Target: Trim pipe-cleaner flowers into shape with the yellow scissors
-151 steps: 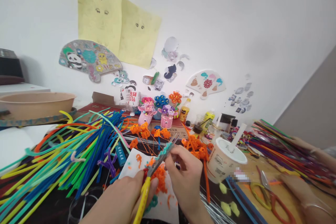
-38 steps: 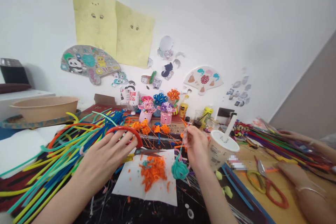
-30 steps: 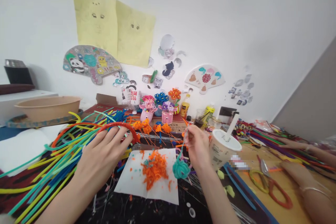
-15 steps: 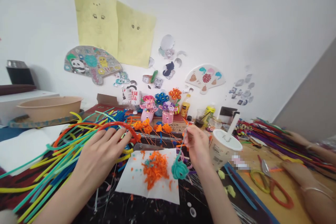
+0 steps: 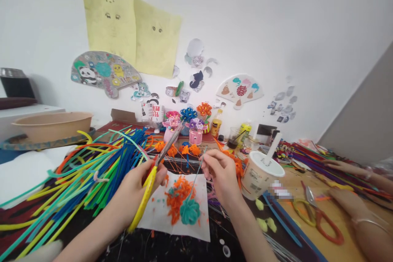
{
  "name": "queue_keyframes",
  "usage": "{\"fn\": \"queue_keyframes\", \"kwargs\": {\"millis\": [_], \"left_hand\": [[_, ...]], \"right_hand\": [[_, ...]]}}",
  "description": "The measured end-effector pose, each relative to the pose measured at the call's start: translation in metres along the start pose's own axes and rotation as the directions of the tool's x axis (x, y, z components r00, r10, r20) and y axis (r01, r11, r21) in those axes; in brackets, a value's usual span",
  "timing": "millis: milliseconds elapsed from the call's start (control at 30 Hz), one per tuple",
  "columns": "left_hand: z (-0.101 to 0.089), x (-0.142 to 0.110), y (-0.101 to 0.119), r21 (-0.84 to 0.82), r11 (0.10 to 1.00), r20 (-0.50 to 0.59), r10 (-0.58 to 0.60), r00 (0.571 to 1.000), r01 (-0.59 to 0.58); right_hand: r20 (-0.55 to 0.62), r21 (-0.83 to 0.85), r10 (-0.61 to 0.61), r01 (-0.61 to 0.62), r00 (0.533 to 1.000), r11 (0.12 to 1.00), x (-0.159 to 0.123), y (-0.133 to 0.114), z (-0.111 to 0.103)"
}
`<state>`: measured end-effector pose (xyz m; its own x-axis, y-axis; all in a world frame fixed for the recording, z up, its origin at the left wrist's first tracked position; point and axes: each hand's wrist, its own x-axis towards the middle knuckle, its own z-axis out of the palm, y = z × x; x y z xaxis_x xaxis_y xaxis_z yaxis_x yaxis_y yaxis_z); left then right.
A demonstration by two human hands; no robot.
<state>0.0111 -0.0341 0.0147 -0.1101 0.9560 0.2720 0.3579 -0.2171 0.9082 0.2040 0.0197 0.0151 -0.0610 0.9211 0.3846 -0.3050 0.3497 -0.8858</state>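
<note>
My left hand (image 5: pixel 149 178) is closed round a pair of scissors (image 5: pixel 144 196) with yellow and red handles, the blades pointing up and away. In my right hand (image 5: pixel 219 172), the fingertips pinch the thin stem of a teal pipe-cleaner flower (image 5: pixel 189 211). The flower hangs head down over a white paper sheet (image 5: pixel 153 215). Fuzzy orange and teal trimmings (image 5: pixel 178 198) are heaped on that sheet. Finished orange flowers (image 5: pixel 194 150) lie just beyond the two hands.
A large bundle of coloured pipe cleaners (image 5: pixel 101 172) spreads at the left. A lidded cup with a straw (image 5: pixel 260 174) stands beside my right hand. Pots of flowers (image 5: pixel 195 136) and bottles line the wall. At right, another person's arms (image 5: pixel 350 204) rest near open scissors (image 5: pixel 322 221).
My left hand has picked up the scissors from beyond the paper and brought them nearer, blades raised. My right hand has moved left, carrying the teal flower over the trimmings.
</note>
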Motion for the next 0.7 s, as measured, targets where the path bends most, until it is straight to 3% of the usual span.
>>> {"fn": "queue_keyframes", "kwargs": {"millis": [100,233,333,433,500,600,700], "left_hand": [[0.013,-0.008,0.007,-0.140,0.988,0.217,-0.030,0.976,0.061],[0.023,-0.013,0.012,-0.231,0.967,0.327,-0.029,0.945,0.109],[0.027,-0.015,0.012,-0.259,0.958,0.317,-0.039,0.947,0.127],[0.026,-0.012,0.010,-0.263,0.959,0.260,-0.036,0.965,0.106],[0.023,-0.008,0.007,-0.262,0.961,0.226,-0.022,0.974,0.083],[0.017,0.000,0.003,-0.274,0.961,0.191,0.007,0.982,0.046],[0.013,0.006,0.005,-0.302,0.953,0.158,0.022,0.987,0.027]], "right_hand": [[0.014,-0.053,0.009,-0.009,1.000,0.999,-0.005,0.001,0.006],[0.030,-0.107,0.011,-0.008,1.000,0.994,-0.010,0.002,0.013],[0.078,-0.099,0.014,-0.006,0.997,0.995,-0.011,0.003,0.015],[0.199,-0.068,0.068,-0.055,0.978,0.996,-0.010,0.003,0.015],[0.324,-0.092,0.122,-0.097,0.938,0.991,-0.010,0.001,0.014],[0.500,-0.165,0.203,-0.138,0.842,0.977,-0.011,-0.001,0.012],[0.561,-0.170,0.242,-0.176,0.792,0.970,-0.013,0.001,0.011]]}}
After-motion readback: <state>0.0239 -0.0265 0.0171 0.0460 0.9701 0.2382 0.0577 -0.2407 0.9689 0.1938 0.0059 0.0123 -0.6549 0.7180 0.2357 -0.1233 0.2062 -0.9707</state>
